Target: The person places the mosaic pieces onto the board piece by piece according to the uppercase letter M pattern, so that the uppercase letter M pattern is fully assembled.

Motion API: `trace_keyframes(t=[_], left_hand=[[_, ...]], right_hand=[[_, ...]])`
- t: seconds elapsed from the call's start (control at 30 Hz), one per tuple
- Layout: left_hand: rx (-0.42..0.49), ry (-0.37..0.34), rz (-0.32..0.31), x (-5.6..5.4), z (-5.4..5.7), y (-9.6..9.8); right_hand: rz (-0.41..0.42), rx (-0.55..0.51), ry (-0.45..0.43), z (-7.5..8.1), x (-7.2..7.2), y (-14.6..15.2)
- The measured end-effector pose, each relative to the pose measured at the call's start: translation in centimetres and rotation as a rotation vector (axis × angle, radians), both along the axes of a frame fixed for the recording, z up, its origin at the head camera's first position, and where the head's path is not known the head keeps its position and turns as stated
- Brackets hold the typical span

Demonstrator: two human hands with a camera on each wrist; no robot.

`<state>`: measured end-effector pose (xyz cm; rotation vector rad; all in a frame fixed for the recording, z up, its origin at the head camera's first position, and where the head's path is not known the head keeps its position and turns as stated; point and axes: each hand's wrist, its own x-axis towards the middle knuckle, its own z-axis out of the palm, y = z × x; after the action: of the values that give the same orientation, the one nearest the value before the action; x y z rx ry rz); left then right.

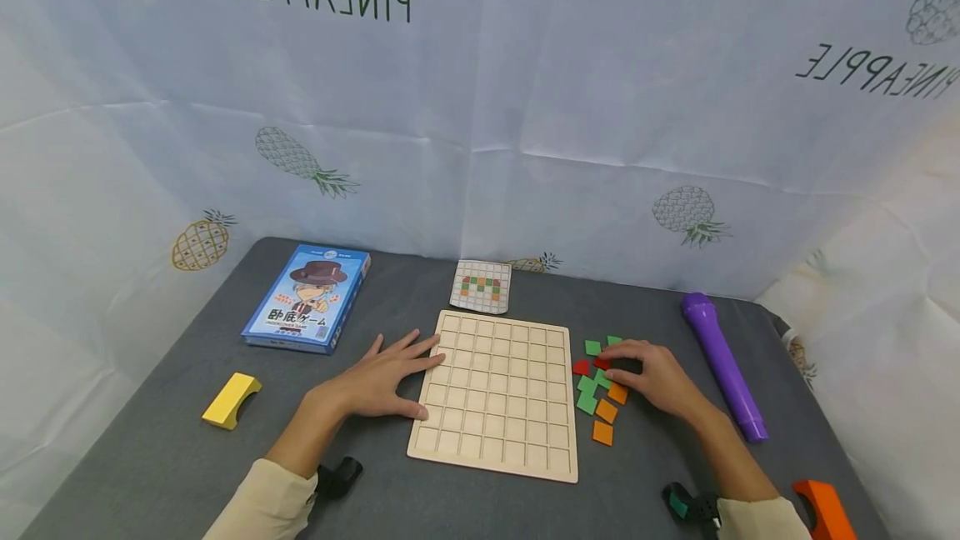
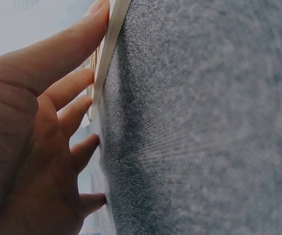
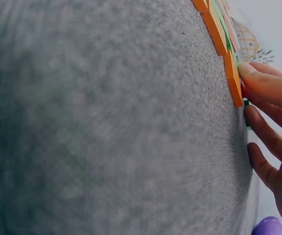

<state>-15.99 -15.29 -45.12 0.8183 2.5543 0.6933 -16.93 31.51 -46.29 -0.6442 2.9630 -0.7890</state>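
Observation:
A pale wooden grid board (image 1: 495,394) lies on the table with bare squares. My left hand (image 1: 382,382) is spread at its left side, thumb and some fingertips touching the edge; the left wrist view shows the board's rim (image 2: 112,41) against the thumb. To the board's right, my right hand (image 1: 656,377) reaches into a group of small flat tiles and pinches a red tile (image 1: 602,362) between thumb and index finger. Around it lie another red tile (image 1: 581,367), several green tiles (image 1: 587,403) and orange tiles (image 1: 603,432). Orange tiles (image 3: 232,78) stand out beside the thumb in the right wrist view.
A pattern card (image 1: 481,287) lies behind the board. A blue game box (image 1: 307,298) and a yellow arched block (image 1: 228,400) sit at left. On the right are a purple microphone-shaped object (image 1: 723,365) and an orange block (image 1: 825,511). A pineapple-print cloth (image 1: 480,148) hangs behind.

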Motion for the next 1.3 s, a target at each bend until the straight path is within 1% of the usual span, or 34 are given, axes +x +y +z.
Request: trace_keyframes(t=[0.17, 0.33, 0.5, 0.8, 1.0, 1.17, 1.3], left_hand=[[0.014, -0.018, 0.004, -0.23, -0.05, -0.06], [0.025, -0.033, 0.001, -0.5, -0.07, -0.13], [0.034, -0.037, 0.002, -0.57, 0.0, -0.15], [0.046, -0.052, -0.006, -0.57, -0.11, -0.11], [0.052, -0.051, -0.017, -0.52, -0.06, -0.03], [0.051, -0.049, -0.014, -0.51, -0.15, 0.0], [0.055, -0.047, -0.012, -0.5, -0.3, -0.24]], right_hand=[[-0.001, -0.009, 0.0, -0.04, -0.1, 0.01], [0.002, -0.046, 0.002, -0.11, -0.18, 0.1], [0.001, -0.081, -0.02, 0.01, -0.44, -0.01], [-0.017, -0.09, -0.049, 0.18, -0.34, -0.23], [-0.024, -0.076, -0.04, 0.29, -0.18, -0.25], [-0.028, -0.075, -0.038, 0.19, -0.17, -0.08], [-0.014, -0.088, -0.012, 0.19, -0.18, -0.17]])
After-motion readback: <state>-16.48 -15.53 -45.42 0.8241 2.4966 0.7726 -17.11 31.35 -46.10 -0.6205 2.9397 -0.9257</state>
